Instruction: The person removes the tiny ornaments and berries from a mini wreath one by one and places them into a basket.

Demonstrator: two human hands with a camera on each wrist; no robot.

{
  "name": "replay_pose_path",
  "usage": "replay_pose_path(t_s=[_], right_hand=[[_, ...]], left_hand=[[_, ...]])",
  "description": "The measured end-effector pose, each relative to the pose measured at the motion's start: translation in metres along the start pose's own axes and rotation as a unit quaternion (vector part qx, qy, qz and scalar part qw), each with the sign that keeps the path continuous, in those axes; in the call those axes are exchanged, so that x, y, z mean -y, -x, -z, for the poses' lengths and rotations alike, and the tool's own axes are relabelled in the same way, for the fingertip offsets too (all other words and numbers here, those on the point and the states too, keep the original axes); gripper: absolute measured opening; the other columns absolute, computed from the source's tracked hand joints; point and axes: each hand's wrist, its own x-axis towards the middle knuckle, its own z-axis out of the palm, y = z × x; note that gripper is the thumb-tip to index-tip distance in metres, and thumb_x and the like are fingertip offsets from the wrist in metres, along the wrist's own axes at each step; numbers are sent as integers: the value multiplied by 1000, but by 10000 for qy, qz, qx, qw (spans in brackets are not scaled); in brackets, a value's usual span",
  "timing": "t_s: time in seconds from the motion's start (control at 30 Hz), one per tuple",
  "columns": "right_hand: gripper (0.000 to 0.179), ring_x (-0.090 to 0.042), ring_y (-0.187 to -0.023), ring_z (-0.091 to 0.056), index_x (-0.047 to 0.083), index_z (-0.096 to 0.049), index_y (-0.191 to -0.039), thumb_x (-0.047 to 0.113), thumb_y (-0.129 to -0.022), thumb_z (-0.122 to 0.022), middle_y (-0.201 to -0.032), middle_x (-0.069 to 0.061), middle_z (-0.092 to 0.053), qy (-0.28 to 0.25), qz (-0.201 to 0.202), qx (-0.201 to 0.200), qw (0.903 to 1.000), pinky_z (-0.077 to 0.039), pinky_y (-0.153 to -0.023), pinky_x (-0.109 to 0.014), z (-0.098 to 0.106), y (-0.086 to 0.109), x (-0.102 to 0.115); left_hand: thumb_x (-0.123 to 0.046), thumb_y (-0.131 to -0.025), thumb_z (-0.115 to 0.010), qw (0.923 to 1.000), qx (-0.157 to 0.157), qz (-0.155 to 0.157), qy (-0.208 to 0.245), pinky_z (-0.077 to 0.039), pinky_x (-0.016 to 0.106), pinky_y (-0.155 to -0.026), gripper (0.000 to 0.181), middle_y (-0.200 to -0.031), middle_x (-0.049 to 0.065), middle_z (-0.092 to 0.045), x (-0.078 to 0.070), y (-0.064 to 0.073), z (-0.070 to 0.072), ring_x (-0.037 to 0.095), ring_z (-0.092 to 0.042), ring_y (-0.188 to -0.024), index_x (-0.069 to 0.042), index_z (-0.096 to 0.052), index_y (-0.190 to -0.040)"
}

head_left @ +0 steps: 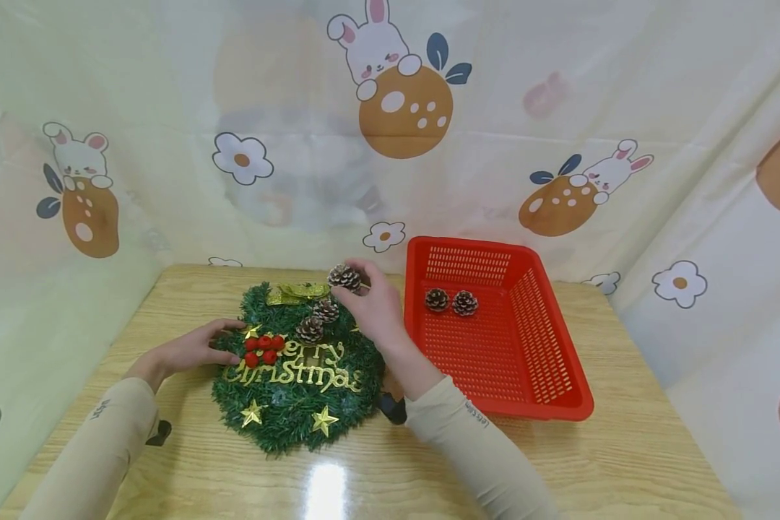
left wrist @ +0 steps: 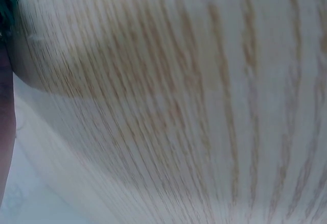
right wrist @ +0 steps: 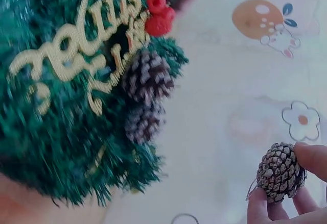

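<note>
Green wreath (head_left: 286, 413) on wood-grain surface (head_left: 195, 462); white-tipped pine cone (head_left: 342, 277), pinched in grip of right hand (head_left: 373, 303) near wreath's far edge; left hand (head_left: 191, 349), fingers spread, touching wreath's left side; red basket (head_left: 564, 328) at right, two cones (head_left: 464, 303) inside.

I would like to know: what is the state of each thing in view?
Wreath, on the table
Basket, upright, holding two pinecones
Held pinecone, pinched, apart from the wreath
Right hand, pinching the held pinecone
Left hand, resting at the wreath's edge
Two other pinecones, on the wreath
Berries, on the wreath
</note>
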Motion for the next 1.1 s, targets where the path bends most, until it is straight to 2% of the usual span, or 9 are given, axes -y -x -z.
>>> replay_pose_path(t_s=[0.33,0.57,0.83,1.1], right_hand=[[50,-21,-120,-54,15,-57,-134,21,-88,-74,-133,-5,-57,341,-147,-435,9984,-47,-99,-35,31,-20,9],[48,-24,-118,-53,14,-58,-133,19,-88,-74,-131,-7,-57,200,-314,-716,9967,-48,-95,-38,58,-36,2],[51,-28,-120,-49,10,-52,-137,19,-90,-71,-137,-11,-51,556,-731,-932,9914,-47,-97,-42,99,-56,-19],[52,-28,-120,-46,10,-46,-139,21,-93,-67,-137,-11,-48,788,-1242,-964,9844,-44,-102,-44,125,-66,-52]], left_hand=[[-29,-91,-70,9999,-9,-55,-89,-28,68,-103,73,-152,25,-26,-5,2,1,52,-25,-136,-7,-32,-150],[-30,-91,-70,9999,-2,-50,-121,-27,69,-104,74,-153,25,-26,-8,2,-1,53,-24,-136,-6,-32,-150],[-29,-92,-69,10000,16,-53,-69,-27,68,-104,73,-153,25,-26,-6,1,-2,52,-24,-137,-7,-32,-150],[-29,-92,-70,9999,-26,-117,-104,-28,68,-104,72,-152,24,-28,-3,1,0,52,-26,-136,-6,-33,-150]])
